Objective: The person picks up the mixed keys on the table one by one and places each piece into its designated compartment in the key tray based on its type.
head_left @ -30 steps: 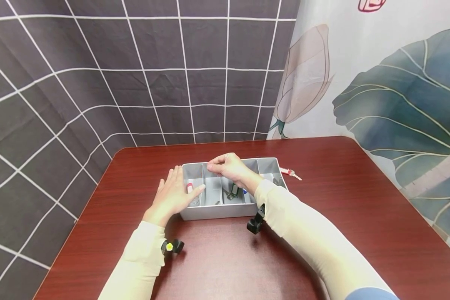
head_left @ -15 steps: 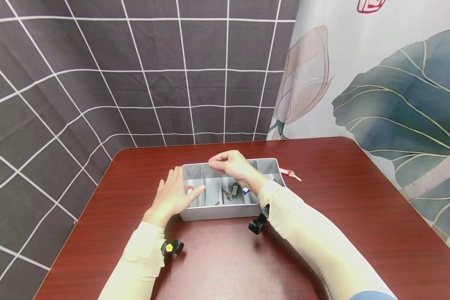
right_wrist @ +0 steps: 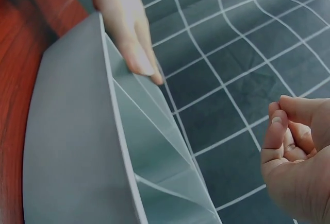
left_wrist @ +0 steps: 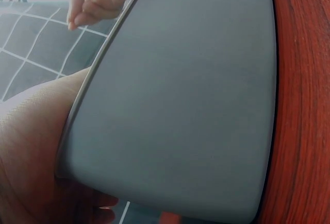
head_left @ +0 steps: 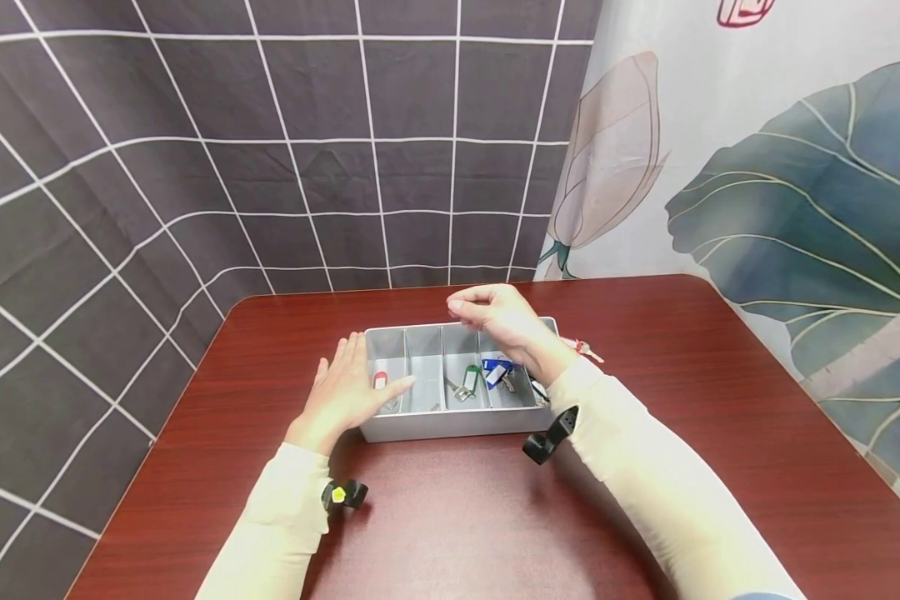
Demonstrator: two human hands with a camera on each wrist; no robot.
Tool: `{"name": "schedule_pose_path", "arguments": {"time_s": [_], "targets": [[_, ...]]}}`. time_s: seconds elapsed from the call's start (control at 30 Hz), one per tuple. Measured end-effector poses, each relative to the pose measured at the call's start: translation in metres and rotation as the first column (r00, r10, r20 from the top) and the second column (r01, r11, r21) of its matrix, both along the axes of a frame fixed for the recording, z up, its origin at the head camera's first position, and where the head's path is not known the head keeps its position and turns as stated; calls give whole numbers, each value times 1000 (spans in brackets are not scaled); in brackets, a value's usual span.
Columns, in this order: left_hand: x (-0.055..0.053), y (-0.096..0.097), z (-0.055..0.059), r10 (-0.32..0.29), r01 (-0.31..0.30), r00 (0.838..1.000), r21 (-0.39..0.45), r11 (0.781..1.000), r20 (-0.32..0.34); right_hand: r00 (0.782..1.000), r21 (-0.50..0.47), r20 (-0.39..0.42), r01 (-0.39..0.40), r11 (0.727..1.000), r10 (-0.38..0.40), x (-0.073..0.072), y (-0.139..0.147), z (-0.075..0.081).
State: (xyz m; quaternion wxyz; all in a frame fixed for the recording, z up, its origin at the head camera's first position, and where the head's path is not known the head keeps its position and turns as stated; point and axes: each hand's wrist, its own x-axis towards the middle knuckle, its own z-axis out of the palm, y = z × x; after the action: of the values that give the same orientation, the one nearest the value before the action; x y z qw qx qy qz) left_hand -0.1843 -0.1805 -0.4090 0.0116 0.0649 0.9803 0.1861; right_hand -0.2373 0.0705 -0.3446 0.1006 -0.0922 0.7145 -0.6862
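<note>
A grey divided tray (head_left: 435,425) sits on the table. My left hand (head_left: 348,387) rests on its left end, fingers straight along the outside and thumb over the rim. My right hand (head_left: 506,321) hovers above the tray's back right, thumb against curled fingertips; no object shows between them in the right wrist view. Inside the tray, a red key tag (head_left: 380,380) lies in the leftmost compartment, a green key tag (head_left: 471,378) with a key near the middle, and blue key tags (head_left: 498,372) with keys to its right. My right wrist partly covers the rightmost compartment.
A key with a red tag (head_left: 581,347) lies at the tray's right end, partly behind my right forearm. The reddish-brown table (head_left: 435,517) reaches back to a dark grid-patterned curtain (head_left: 412,175). A floral curtain (head_left: 720,183) hangs at the right.
My right hand has risen and moved right, from over the tray's left-middle compartments. The blue-tagged keys now show more fully. My left hand stays in place.
</note>
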Motion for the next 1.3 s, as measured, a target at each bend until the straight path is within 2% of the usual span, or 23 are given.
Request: {"name": "schedule_pose_path", "arguments": {"time_s": [0.47, 0.67, 0.9, 1.1, 1.3], "targets": [[0, -1, -1, -3, 3, 1000, -1, 1000, -18, 997, -160, 13, 72, 984, -71, 1, 47, 7], [0, 0, -1, -3, 3, 1000, 7, 1000, -19, 995, -187, 44, 100, 977, -93, 4, 68, 9], [-1, 1, 0, -11, 11, 1000, -2, 1000, -23, 989, -191, 73, 141, 971, -129, 4, 100, 3], [-1, 0, 0, -12, 12, 1000, -9, 1000, -23, 985, -248, 93, 166, 954, -148, 5, 125, -4], [-1, 0, -2, -10, 10, 1000, -3, 1000, -15, 976, -201, 119, 206, 958, -184, 5, 146, -14]]}}
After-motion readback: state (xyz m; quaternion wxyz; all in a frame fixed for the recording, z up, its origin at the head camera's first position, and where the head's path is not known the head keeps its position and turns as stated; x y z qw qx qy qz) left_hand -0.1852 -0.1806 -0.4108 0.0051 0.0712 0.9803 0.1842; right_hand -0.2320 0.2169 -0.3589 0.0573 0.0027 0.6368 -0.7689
